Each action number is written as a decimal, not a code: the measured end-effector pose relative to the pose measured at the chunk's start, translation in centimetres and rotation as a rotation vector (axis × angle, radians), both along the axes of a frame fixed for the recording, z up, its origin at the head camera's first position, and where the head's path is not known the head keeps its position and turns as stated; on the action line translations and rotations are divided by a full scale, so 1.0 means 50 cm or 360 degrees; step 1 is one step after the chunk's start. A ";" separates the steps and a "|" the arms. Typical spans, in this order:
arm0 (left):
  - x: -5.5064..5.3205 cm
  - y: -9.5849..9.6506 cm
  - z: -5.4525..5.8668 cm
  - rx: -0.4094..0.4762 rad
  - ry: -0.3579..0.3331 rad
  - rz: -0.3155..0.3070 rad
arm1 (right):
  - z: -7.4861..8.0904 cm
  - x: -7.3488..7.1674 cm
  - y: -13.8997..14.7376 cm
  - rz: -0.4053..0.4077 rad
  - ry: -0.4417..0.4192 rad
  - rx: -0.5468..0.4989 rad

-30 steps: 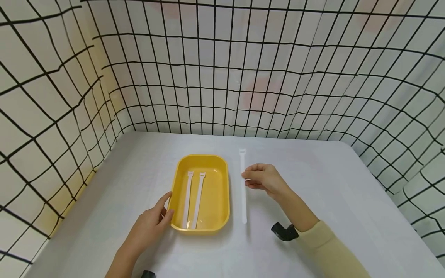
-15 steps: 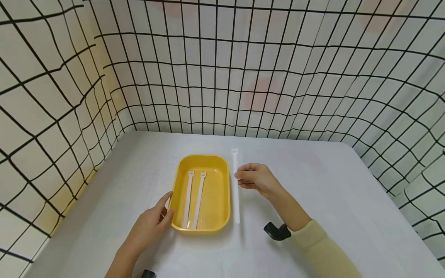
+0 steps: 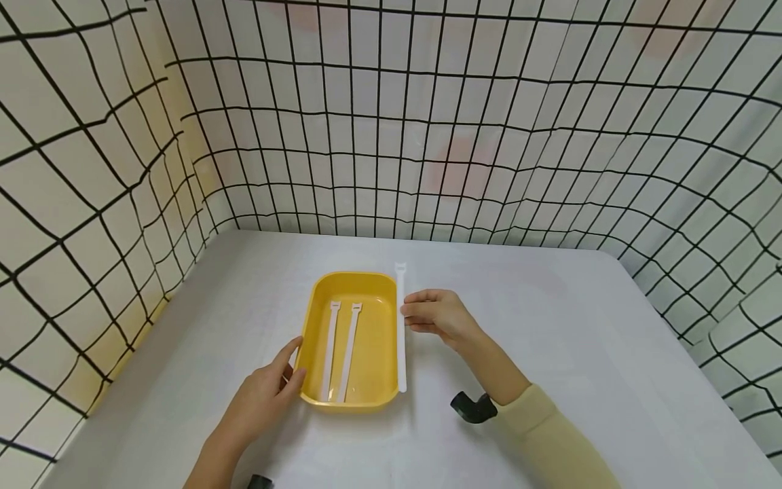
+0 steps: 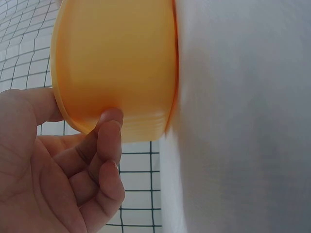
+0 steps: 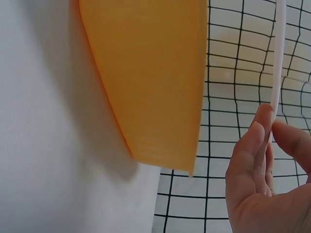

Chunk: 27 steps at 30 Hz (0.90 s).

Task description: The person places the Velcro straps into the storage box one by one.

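A shallow yellow tray (image 3: 375, 360) sits upright on the table. Two white cable ties, one on the left (image 3: 330, 350) and one on the right (image 3: 349, 350), lie inside it, side by side with their wider heads at the far end. My left hand (image 3: 269, 390) grips the tray's left rim near its front corner; the left wrist view shows fingertips against the outer wall. Between thumb and fingers, my right hand (image 3: 440, 318) pinches a third white cable tie (image 3: 401, 350). In the head view that tie overlaps the tray's right rim; the right wrist view shows it raised above rim height.
A white-covered table (image 3: 550, 326) spreads around the tray. Black netting (image 3: 379, 136) encloses the back and both sides, in front of pale walls. Black wrist mounts show at the right wrist (image 3: 474, 407) and left wrist (image 3: 261, 482).
My right hand has moved left with the cable tie, from beside the tray to over its right rim. The left hand and tray hold still.
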<state>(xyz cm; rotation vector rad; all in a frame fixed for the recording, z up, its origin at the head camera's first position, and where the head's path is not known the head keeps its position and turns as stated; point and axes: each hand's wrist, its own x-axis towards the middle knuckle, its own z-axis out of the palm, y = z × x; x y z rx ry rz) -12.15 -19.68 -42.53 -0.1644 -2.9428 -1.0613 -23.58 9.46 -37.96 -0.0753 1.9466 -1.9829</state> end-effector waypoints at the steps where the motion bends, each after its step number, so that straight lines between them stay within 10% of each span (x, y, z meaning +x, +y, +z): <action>1: 0.000 0.000 0.000 -0.0003 0.0001 0.0000 | -0.002 0.000 -0.004 -0.0004 -0.0003 -0.0002; 27: -0.001 -0.002 -0.001 -0.0008 0.0016 -0.0010 | -0.037 -0.012 -0.071 -0.0169 -0.0009 0.0178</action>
